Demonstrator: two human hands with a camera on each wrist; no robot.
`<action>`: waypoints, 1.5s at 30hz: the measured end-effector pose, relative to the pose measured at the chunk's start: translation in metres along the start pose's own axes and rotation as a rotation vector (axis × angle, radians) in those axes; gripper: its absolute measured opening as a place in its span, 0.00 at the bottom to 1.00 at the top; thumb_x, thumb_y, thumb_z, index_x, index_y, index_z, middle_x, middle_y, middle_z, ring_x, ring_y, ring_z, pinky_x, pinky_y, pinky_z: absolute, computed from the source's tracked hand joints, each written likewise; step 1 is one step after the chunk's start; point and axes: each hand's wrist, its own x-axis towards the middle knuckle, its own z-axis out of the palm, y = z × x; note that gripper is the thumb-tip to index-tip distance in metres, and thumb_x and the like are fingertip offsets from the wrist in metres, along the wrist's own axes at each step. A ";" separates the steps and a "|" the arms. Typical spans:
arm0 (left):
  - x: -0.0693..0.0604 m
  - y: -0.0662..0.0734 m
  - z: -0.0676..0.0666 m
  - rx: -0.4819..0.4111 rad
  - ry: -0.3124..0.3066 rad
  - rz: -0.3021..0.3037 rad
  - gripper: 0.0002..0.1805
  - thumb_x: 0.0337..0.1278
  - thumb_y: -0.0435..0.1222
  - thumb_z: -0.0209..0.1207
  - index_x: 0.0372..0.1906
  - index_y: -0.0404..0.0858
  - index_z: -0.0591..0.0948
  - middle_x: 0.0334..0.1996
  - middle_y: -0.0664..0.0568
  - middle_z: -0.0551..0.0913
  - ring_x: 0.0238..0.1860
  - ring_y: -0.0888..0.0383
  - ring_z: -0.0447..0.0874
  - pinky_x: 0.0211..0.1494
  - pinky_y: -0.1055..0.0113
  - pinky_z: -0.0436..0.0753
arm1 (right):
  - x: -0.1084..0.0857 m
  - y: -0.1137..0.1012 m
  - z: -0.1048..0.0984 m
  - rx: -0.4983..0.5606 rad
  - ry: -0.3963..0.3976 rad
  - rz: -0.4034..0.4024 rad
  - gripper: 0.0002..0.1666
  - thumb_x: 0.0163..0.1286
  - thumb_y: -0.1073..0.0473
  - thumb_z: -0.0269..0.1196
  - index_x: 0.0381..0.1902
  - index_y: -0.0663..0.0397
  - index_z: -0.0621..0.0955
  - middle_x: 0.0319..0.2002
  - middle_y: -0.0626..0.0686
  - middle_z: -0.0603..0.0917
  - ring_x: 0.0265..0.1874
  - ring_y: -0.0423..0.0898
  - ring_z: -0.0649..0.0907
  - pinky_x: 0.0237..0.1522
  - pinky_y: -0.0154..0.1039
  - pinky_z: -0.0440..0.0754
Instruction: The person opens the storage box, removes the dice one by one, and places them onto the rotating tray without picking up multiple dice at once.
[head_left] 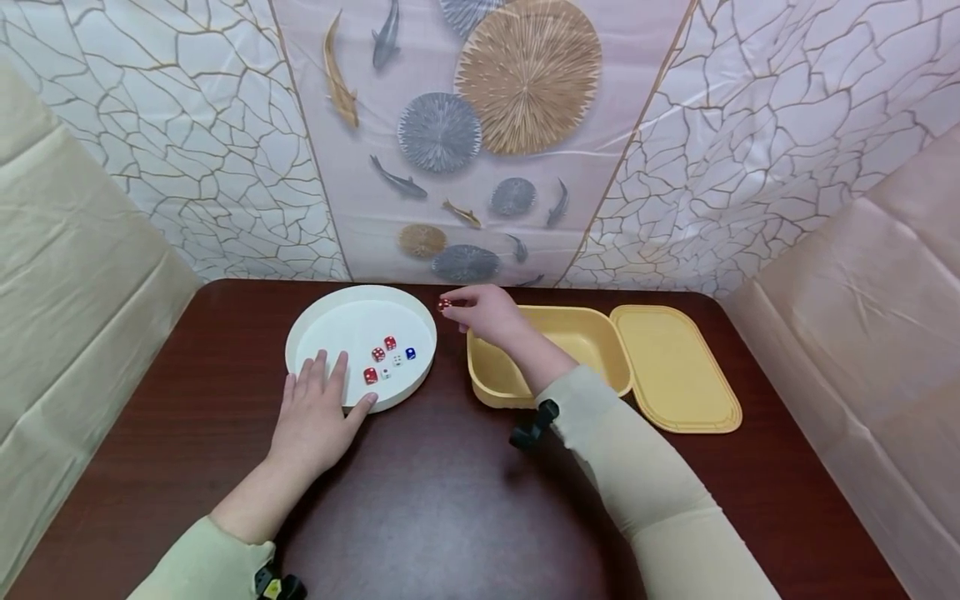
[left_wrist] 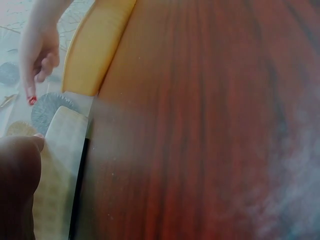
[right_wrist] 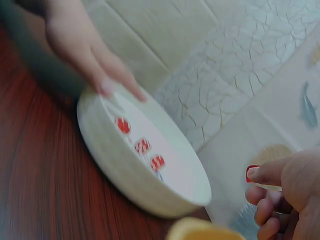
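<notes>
A red die [head_left: 445, 305] is pinched between thumb and finger of my right hand [head_left: 491, 315], raised between the round white tray and the yellow container. My left hand [head_left: 315, 417] rests on the near left rim of the white tray [head_left: 297, 333], its fingers spread and straight. Inside the tray lie several dice: red ones such as a red die [head_left: 371, 376], white ones such as a white die [head_left: 397, 361], and a blue die [head_left: 410, 353]. Seen from the right wrist, the pinched red die [right_wrist: 252, 173] shows at my fingertips.
The yellow container [head_left: 480, 392] stands open to the right of the tray, partly hidden by my right forearm. Its yellow lid [head_left: 678, 367] lies flat beside it. Everything sits on a dark wooden table [head_left: 420, 500], with patterned cloth [head_left: 510, 167] hanging behind.
</notes>
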 end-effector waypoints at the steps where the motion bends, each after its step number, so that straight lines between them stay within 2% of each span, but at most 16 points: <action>1: 0.000 0.000 0.000 0.002 -0.002 0.000 0.46 0.69 0.62 0.46 0.78 0.35 0.53 0.75 0.29 0.49 0.75 0.32 0.43 0.75 0.38 0.41 | 0.001 -0.004 0.003 0.012 -0.007 0.000 0.19 0.71 0.50 0.64 0.58 0.42 0.83 0.34 0.53 0.86 0.37 0.55 0.86 0.29 0.36 0.80; 4: 0.001 0.000 0.001 0.002 -0.007 -0.001 0.46 0.69 0.62 0.47 0.78 0.35 0.53 0.75 0.29 0.49 0.76 0.32 0.42 0.75 0.38 0.40 | 0.005 -0.013 0.011 0.030 -0.019 0.021 0.18 0.71 0.50 0.64 0.57 0.40 0.84 0.31 0.54 0.85 0.32 0.54 0.84 0.26 0.36 0.79; 8: 0.001 0.001 0.000 0.003 -0.005 0.000 0.46 0.69 0.61 0.48 0.78 0.34 0.54 0.75 0.29 0.50 0.76 0.33 0.43 0.75 0.38 0.41 | 0.009 -0.019 0.019 0.025 -0.021 0.038 0.17 0.71 0.50 0.64 0.56 0.40 0.84 0.29 0.56 0.85 0.24 0.47 0.80 0.23 0.36 0.77; 12: 0.000 0.001 -0.001 0.015 -0.002 -0.003 0.45 0.69 0.60 0.48 0.78 0.34 0.54 0.75 0.29 0.50 0.76 0.33 0.44 0.75 0.38 0.42 | 0.013 -0.021 0.030 -0.014 -0.034 0.010 0.17 0.71 0.50 0.64 0.56 0.42 0.85 0.40 0.54 0.86 0.30 0.45 0.84 0.29 0.35 0.80; 16: -0.001 0.001 -0.002 0.017 -0.003 -0.005 0.45 0.69 0.60 0.48 0.78 0.34 0.54 0.75 0.29 0.50 0.76 0.33 0.44 0.75 0.38 0.42 | 0.017 -0.021 0.043 -0.177 -0.037 -0.024 0.17 0.71 0.48 0.63 0.55 0.41 0.85 0.53 0.48 0.83 0.46 0.44 0.84 0.46 0.38 0.81; 20: -0.001 0.001 -0.002 0.016 -0.005 -0.006 0.45 0.70 0.59 0.49 0.78 0.34 0.54 0.75 0.29 0.50 0.75 0.33 0.44 0.75 0.37 0.42 | 0.021 -0.022 0.056 -0.411 -0.041 -0.032 0.16 0.71 0.48 0.63 0.54 0.37 0.86 0.56 0.45 0.83 0.54 0.42 0.79 0.56 0.41 0.77; 26: 0.000 0.000 -0.002 0.019 -0.005 -0.005 0.44 0.70 0.59 0.49 0.78 0.34 0.54 0.75 0.29 0.50 0.76 0.33 0.44 0.75 0.38 0.41 | 0.025 -0.025 0.069 -0.617 -0.086 0.002 0.15 0.72 0.51 0.60 0.54 0.36 0.86 0.53 0.43 0.84 0.49 0.42 0.78 0.53 0.41 0.78; 30: 0.000 0.000 -0.001 0.017 -0.005 -0.008 0.44 0.70 0.59 0.49 0.78 0.35 0.54 0.75 0.30 0.50 0.76 0.33 0.43 0.75 0.38 0.41 | 0.027 -0.027 0.074 -0.712 -0.098 0.017 0.15 0.73 0.54 0.58 0.52 0.35 0.86 0.49 0.43 0.85 0.43 0.42 0.79 0.46 0.42 0.79; 34: 0.000 0.000 -0.001 0.014 -0.007 -0.007 0.44 0.70 0.59 0.49 0.78 0.35 0.54 0.75 0.30 0.50 0.76 0.33 0.43 0.75 0.38 0.41 | 0.028 -0.028 0.076 -0.752 -0.114 0.041 0.14 0.73 0.56 0.57 0.49 0.35 0.86 0.44 0.44 0.84 0.38 0.44 0.79 0.41 0.41 0.79; 38: 0.000 0.000 -0.001 0.011 -0.011 -0.005 0.44 0.70 0.59 0.49 0.78 0.34 0.54 0.75 0.29 0.50 0.76 0.33 0.43 0.75 0.38 0.40 | 0.027 -0.027 0.076 -0.756 -0.123 0.054 0.14 0.74 0.56 0.56 0.50 0.36 0.86 0.44 0.44 0.84 0.37 0.44 0.78 0.42 0.40 0.79; 41: 0.000 0.000 -0.001 0.010 -0.010 -0.004 0.44 0.70 0.59 0.49 0.78 0.34 0.54 0.75 0.29 0.50 0.76 0.33 0.43 0.75 0.38 0.40 | 0.027 -0.027 0.075 -0.744 -0.123 0.048 0.16 0.73 0.56 0.57 0.54 0.36 0.85 0.48 0.44 0.84 0.40 0.43 0.78 0.45 0.41 0.79; 45: 0.000 0.000 -0.002 0.011 -0.010 -0.004 0.44 0.70 0.58 0.49 0.78 0.34 0.53 0.75 0.29 0.49 0.76 0.33 0.43 0.75 0.38 0.40 | 0.025 -0.026 0.072 -0.685 -0.103 0.024 0.17 0.73 0.53 0.60 0.58 0.36 0.84 0.54 0.44 0.83 0.50 0.43 0.79 0.54 0.42 0.78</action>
